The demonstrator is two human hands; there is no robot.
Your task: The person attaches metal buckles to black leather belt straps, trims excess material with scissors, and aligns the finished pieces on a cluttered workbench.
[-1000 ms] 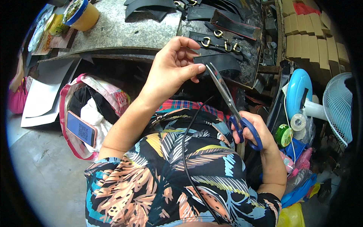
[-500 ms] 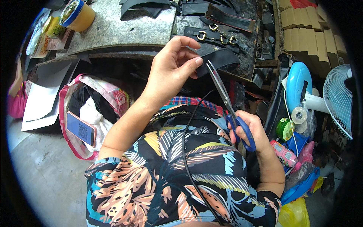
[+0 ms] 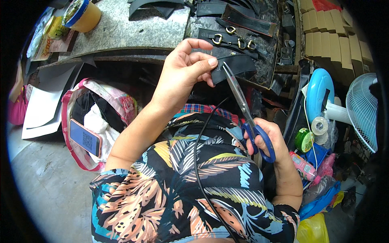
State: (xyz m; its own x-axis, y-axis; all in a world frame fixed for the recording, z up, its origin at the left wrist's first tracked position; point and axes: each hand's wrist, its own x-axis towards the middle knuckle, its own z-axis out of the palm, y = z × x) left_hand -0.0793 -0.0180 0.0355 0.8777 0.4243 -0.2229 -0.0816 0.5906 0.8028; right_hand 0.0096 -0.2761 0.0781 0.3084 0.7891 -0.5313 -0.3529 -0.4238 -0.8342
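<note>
My left hand (image 3: 184, 71) pinches one end of a black leather strap piece (image 3: 239, 69) between thumb and forefinger. The piece curves away to the right, above my lap. In my right hand (image 3: 265, 137) are scissors (image 3: 239, 95) with blue handles, my fingers through the loops. Their long metal blades point up and left, nearly together, with the tips at the strap piece close to my left thumb. Whether the tips touch the leather I cannot tell. Just beyond lie black straps with gold-coloured metal buckles (image 3: 217, 39) on the dark worktop.
Behind is a grey stone slab (image 3: 133, 30) with an orange tub (image 3: 83, 18). A bag with pink trim (image 3: 67, 121) at left holds a phone (image 3: 85, 138) and white cloth. On the right stand a fan (image 3: 362, 109), cardboard pieces (image 3: 330, 48) and plastic bags (image 3: 314, 229).
The strap piece has turned slightly, showing more of its surface near my left fingers. My left fingers have spread a little. The scissors have barely moved.
</note>
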